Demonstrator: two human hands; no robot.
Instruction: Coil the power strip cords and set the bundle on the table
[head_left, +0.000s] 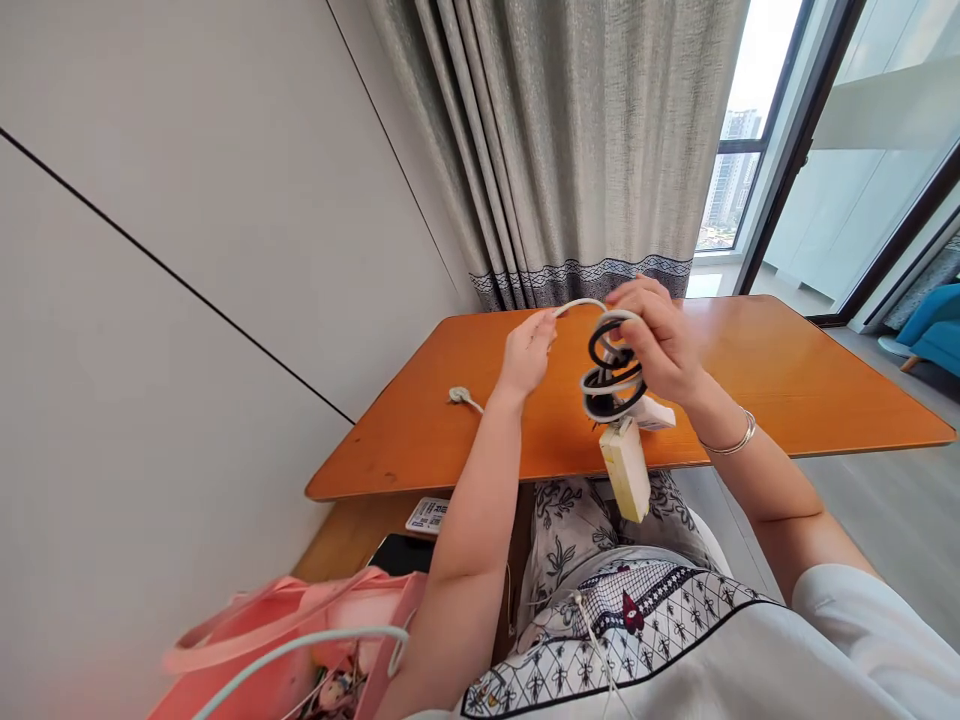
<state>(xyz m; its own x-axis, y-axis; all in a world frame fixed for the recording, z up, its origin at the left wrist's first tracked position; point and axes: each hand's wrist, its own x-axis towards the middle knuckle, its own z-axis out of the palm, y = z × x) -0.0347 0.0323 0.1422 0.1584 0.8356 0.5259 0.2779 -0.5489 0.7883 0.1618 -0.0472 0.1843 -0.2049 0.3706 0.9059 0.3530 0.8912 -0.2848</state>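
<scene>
My right hand [658, 340] is closed around a coil of black and white cable [613, 372], held above the orange wooden table [787, 380]. A cream rectangular plug block [625, 468] hangs from the coil, with a white plug [654, 413] beside it. My left hand [527, 352] pinches the white cable end [579, 305] that arcs over to the coil. Both hands are raised just above the table's near edge.
A small white cable end [459, 397] lies on the table at the left. A pink bag [292, 640] with a pale green strap sits at lower left, with a card [427, 515] and a dark phone [401, 553] on a lower shelf. Grey curtains [570, 150] hang behind.
</scene>
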